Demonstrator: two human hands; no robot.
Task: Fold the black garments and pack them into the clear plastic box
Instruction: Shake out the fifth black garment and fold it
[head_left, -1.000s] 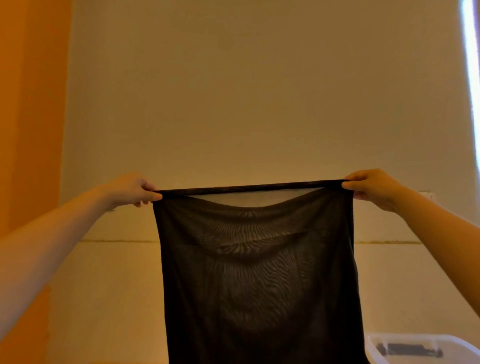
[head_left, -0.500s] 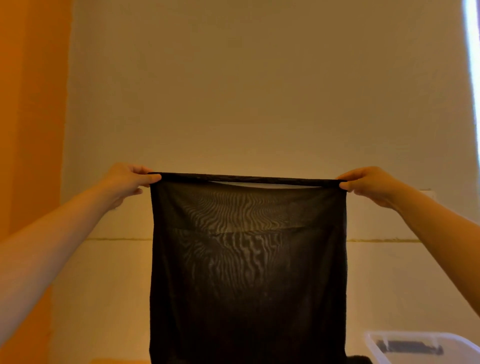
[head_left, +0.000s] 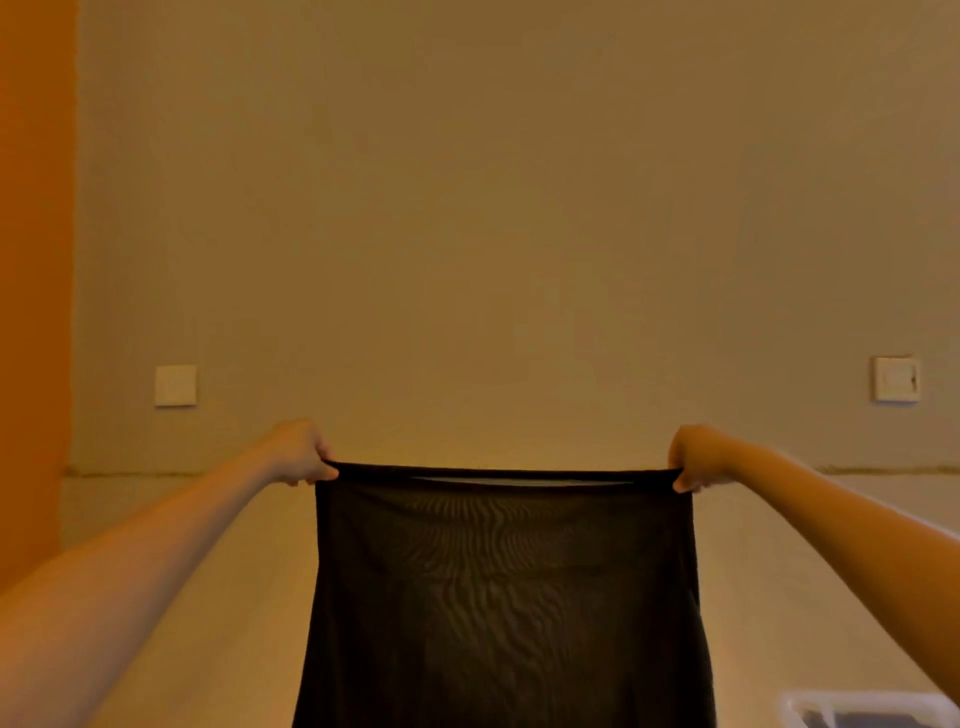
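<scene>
The left hand grasps the left end of the black garment at its upper band, fingers curled around the fabric. The right hand grasps the right end of the same band in the same manner. The band runs taut and nearly level between the two sets of fingers. Below the fingers the garment hangs as a sheer panel (a faint moiré pattern shows through it) and runs off the lower edge of the view. The clear plastic box sits well below and to the right of the right-hand fingers, only its corner visible. Two wall plates are mounted above finger level, one outboard of each hand.
</scene>
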